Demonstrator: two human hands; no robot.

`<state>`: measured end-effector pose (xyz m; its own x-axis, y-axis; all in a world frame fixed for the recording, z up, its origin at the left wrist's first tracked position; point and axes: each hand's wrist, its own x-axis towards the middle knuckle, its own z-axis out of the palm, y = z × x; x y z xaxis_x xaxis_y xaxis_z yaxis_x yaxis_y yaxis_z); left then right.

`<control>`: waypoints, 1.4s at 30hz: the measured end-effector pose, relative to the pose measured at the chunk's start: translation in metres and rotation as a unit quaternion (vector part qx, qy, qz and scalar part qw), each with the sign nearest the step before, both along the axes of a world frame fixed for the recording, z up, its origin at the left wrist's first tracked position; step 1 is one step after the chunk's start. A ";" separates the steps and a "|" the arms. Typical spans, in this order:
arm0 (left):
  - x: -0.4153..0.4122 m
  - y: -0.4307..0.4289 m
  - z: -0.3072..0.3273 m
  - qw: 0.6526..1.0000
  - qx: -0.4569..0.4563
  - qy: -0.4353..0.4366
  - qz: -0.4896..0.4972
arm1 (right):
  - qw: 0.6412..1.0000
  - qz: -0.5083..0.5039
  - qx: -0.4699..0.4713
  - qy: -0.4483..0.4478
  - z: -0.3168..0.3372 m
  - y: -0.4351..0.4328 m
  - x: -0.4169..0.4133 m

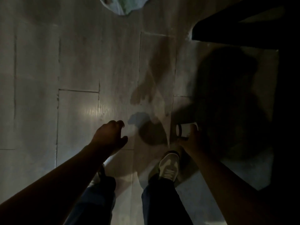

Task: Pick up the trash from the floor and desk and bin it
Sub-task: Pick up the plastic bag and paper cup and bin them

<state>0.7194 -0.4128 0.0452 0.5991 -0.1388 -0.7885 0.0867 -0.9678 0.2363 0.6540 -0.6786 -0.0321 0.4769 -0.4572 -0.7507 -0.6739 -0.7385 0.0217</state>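
We look down in dim light at a pale plank floor (pixel 65 62). Our left hand (pixel 112 137) hangs over it, fingers loosely curled, holding nothing. Our right hand (pixel 194 139) grips a white cup (pixel 186 129) turned on its side, above our shoe (pixel 168 166). A pale bag (pixel 121 4) lies at the top edge, and dark furniture (pixel 243 30) fills the upper right.

Dim indoor room, plank floor (pixel 78 62)
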 end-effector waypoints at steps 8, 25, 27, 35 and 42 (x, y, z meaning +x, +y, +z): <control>0.003 -0.012 -0.062 1.000 0.000 -0.001 -0.011 | 0.998 0.039 -0.046 -0.004 -0.075 -0.015 0.000; 0.027 -0.016 -0.035 0.999 -0.016 -0.020 -0.029 | 0.992 0.103 -0.055 0.039 -0.026 0.007 0.032; 0.035 -0.006 -0.012 0.999 -0.020 -0.017 -0.028 | 0.992 0.105 -0.057 0.046 0.001 0.018 0.045; 0.078 0.059 0.086 0.999 -0.016 -0.033 -0.010 | 0.993 0.101 -0.037 -0.050 0.111 0.085 0.120; 0.130 0.116 0.159 0.998 -0.015 -0.061 0.009 | 0.990 0.060 0.006 -0.126 0.196 0.145 0.180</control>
<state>0.8491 -0.2966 0.2039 0.6936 -0.1499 -0.7046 0.0719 -0.9588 0.2748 0.8339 -0.5335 0.1641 0.7000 -0.3783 -0.6058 -0.5644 -0.8128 -0.1446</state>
